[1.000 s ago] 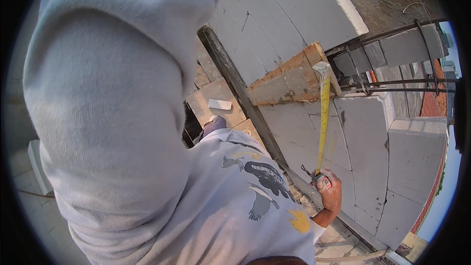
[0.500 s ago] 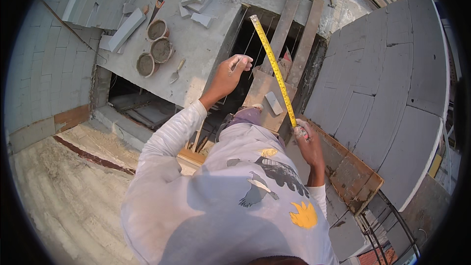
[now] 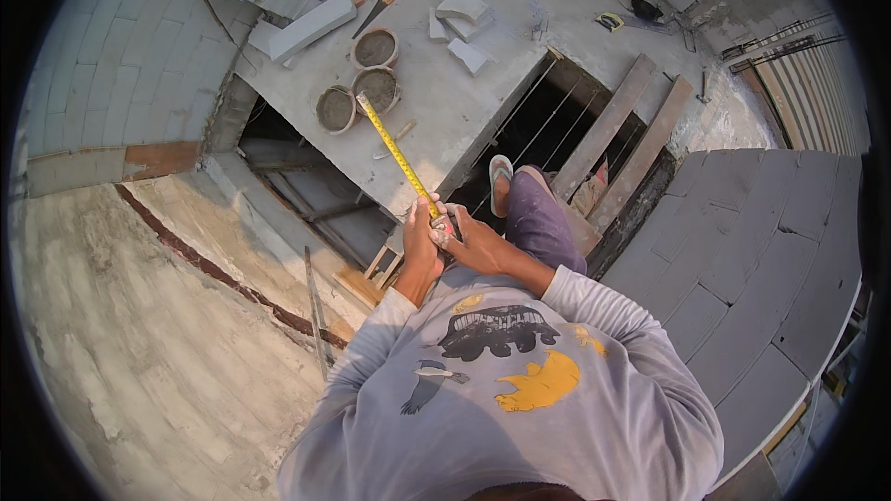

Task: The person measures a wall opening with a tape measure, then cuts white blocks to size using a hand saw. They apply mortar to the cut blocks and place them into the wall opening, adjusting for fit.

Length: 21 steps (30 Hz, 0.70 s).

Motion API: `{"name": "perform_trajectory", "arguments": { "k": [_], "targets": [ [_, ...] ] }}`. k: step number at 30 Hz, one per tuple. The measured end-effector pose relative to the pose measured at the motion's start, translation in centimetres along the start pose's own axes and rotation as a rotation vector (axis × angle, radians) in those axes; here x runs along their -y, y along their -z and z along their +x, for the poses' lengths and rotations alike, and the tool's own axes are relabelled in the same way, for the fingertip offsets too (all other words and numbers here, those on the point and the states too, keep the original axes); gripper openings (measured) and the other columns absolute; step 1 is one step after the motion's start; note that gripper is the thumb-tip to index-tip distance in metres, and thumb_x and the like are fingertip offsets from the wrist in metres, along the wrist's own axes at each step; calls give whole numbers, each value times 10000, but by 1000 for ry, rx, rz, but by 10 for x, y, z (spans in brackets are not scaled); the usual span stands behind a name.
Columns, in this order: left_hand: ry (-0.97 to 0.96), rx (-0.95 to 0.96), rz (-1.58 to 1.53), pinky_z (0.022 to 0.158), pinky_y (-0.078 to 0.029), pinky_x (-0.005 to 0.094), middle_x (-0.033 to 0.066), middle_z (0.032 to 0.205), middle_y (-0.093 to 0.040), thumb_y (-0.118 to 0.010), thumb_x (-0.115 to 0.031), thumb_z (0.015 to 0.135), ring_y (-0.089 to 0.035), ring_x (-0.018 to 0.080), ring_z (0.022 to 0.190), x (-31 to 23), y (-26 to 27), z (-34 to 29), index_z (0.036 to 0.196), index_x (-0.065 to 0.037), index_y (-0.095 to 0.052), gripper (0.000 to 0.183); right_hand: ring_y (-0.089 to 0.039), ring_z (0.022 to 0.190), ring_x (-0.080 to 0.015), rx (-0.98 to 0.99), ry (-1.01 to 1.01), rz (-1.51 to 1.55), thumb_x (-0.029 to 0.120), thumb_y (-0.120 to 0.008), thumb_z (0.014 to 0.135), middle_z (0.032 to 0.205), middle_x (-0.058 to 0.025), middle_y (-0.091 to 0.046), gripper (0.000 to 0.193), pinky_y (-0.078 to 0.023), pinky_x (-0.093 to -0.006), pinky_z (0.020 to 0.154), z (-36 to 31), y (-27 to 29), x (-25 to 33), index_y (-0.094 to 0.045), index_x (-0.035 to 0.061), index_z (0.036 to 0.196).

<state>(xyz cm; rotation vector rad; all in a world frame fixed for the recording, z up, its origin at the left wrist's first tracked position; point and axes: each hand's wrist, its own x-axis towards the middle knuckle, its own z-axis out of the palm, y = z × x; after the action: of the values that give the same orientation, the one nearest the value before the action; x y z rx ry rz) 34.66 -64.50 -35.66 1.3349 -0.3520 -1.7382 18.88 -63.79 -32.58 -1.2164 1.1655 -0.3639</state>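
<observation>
A tape measure (image 3: 397,154) sticks out away from me with its yellow blade extended, the far end passing over one of the mortar buckets. My right hand (image 3: 477,243) is closed around its small reddish case in front of my waist. My left hand (image 3: 422,249) is closed too, gripping the tape measure where the blade leaves the case. The two hands touch at the fingertips. Fingers hide most of the case. Beyond the hands, a small trowel (image 3: 395,141) rests on the concrete slab, partly behind the blade.
Mortar-filled buckets (image 3: 374,48) and a handsaw (image 3: 377,11) stand or lie on the slab. Cut white blocks (image 3: 462,7) sit farther back. An opening with rebar (image 3: 534,121) drops away ahead, crossed by planks (image 3: 640,153). My sandalled foot (image 3: 501,184) is beside it. A block wall (image 3: 742,260) rises at right.
My view and body have turned left. The left hand, formerly apart from the tape, has joined the right at the tape measure. The blade now points over the buckets instead of the opening.
</observation>
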Motion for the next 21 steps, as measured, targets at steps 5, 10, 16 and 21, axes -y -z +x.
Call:
{"name": "perform_trajectory", "arguments": {
  "k": [5, 10, 16, 21],
  "targets": [
    [86, -84, -29, 759, -577, 366, 49, 963, -584, -517, -380, 1112, -629, 181, 851, -34, 5, 124, 1220, -90, -549, 311, -572, 1315, -457, 16, 236, -66, 432, -557, 1037, 1400, -350, -561, 719, -444, -472, 1107, 106, 58, -6, -378, -73, 1516],
    [228, -224, 30, 755, -577, 392, 54, 917, -594, -485, -395, 1119, -630, 204, 798, -73, 22, 305, 1235, -105, -554, 319, -635, 1259, -366, 24, 193, 83, 352, -594, 1043, 1332, -236, -664, 541, -452, -413, 1106, 275, 136, -23, -546, -12, 1440],
    [222, -99, 193, 721, -578, 399, 89, 980, -645, -446, -371, 1125, -647, 204, 779, -156, -15, 549, 1132, -99, -538, 287, -721, 928, -197, -454, -186, 649, 148, -568, 1040, 1083, -140, -706, 286, -596, -339, 825, 499, 193, -91, -608, -10, 1276],
    [-20, 51, 675, 687, -560, 345, 116, 1106, -705, -411, -364, 1122, -675, 192, 840, -135, -1, 772, 1144, -77, -568, 328, -718, 918, -210, -761, -284, 620, 193, -609, 1014, 1092, -163, -704, 405, -611, -339, 765, 626, 280, -201, -549, -25, 1350]
  ]
}}
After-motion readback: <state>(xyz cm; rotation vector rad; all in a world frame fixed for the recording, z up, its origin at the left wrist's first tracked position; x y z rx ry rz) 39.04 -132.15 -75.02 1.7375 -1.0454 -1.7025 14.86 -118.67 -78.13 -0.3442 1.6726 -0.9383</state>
